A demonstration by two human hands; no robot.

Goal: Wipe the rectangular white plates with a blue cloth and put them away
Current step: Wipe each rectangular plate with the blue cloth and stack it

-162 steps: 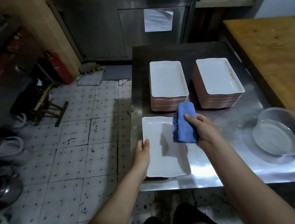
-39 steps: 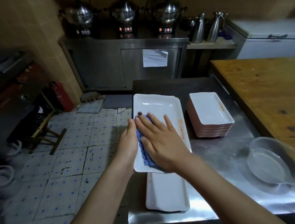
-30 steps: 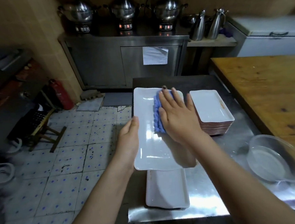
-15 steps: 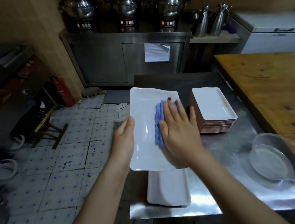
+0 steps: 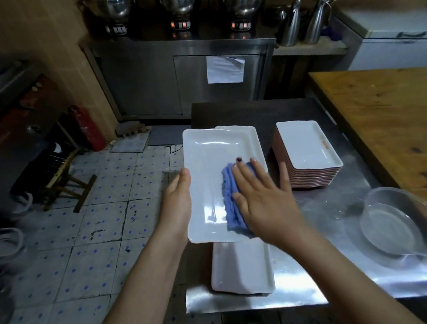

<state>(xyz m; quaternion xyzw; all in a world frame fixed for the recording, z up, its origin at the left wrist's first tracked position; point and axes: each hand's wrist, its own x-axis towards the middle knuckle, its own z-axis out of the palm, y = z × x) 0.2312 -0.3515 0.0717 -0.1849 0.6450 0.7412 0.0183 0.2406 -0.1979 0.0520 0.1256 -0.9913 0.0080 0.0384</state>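
I hold a white rectangular plate up over the steel table. My left hand grips its left edge, thumb on the rim. My right hand presses a blue cloth flat against the plate's near right part, fingers straight. Below it another white plate lies on the table near the front edge. A stack of plates stands at the right. A second stack is mostly hidden behind the held plate.
A clear plastic bowl sits at the table's right side. A wooden table adjoins on the right. A steel cabinet with pots stands behind. A stool stands on the tiled floor to the left.
My right hand has slid the cloth from the plate's far end back toward its near right part. The left hand keeps its hold on the left edge.
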